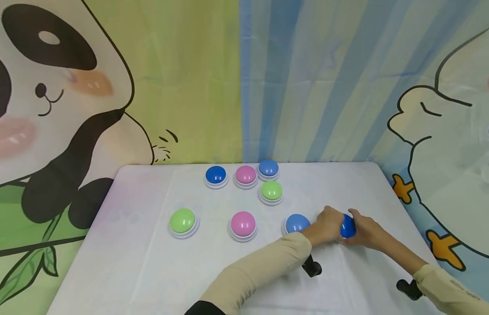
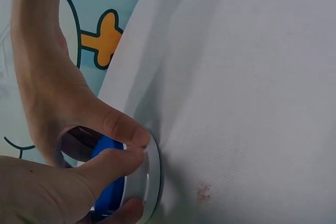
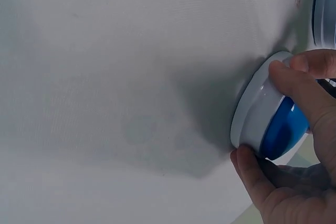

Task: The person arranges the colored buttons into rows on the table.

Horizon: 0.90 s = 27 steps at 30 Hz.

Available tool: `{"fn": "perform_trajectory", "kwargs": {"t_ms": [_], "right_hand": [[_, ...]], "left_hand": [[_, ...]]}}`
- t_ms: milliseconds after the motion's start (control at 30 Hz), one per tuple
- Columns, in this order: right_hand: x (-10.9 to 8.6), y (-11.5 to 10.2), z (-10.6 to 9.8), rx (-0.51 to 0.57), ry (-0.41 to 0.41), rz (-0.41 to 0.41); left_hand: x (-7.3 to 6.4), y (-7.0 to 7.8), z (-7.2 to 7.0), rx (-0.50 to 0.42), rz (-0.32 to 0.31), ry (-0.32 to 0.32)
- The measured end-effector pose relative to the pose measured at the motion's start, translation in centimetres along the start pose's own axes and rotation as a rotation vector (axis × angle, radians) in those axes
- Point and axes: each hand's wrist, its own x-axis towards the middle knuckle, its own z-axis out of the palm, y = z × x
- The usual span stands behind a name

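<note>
In the head view, both hands hold one blue dome button [image 1: 348, 226] with a white base, at the right of the white table. My left hand [image 1: 328, 225] grips its left side, and my right hand [image 1: 368, 231] its right side. The left wrist view shows the two thumbs side by side on the white base of the blue button [image 2: 109, 195]. Seen from the right wrist, the button [image 3: 286, 129] looks tilted close over the cloth, right fingers curled round its base. Another blue button [image 1: 297, 223] sits just left of my left hand, partly hidden by that arm.
A pink button [image 1: 243, 224] and a green one [image 1: 182, 220] stand farther left on the white tablecloth [image 1: 149, 271]. Behind are a dark blue button [image 1: 216, 175], a pink one [image 1: 246, 175], a blue one [image 1: 269, 168] and a green one [image 1: 271, 190]. A printed curtain [image 1: 189, 87] backs the table.
</note>
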Motion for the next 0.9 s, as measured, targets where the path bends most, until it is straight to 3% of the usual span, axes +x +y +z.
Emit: {"fn": "perform_trajectory", "kwargs": {"t_ms": [233, 433, 600, 767, 900], "right_hand": [[-0.1, -0.8, -0.5, -0.029, -0.004, -0.120], [-0.7, -1.3, -1.5, -0.074, -0.027, -0.114], [-0.2, -3.0, -2.8, -0.093, 0.065, -0.142], [1.6, -5.6, -3.4, -0.092, 0.123, -0.185], [3.8, -8.4, -3.3, -0.098, 0.147, -0.266]], "left_hand": [[-0.4, -1.0, -0.3, -0.033, 0.053, -0.009], [-1.0, -2.1, -1.5, -0.041, 0.095, -0.026], [-0.9, -5.3, -3.6, -0.073, 0.132, 0.023], [-1.4, -9.4, -5.6, -0.113, 0.073, 0.062], [-2.2, -13.0, -6.4, -0.165, 0.019, 0.075]]}}
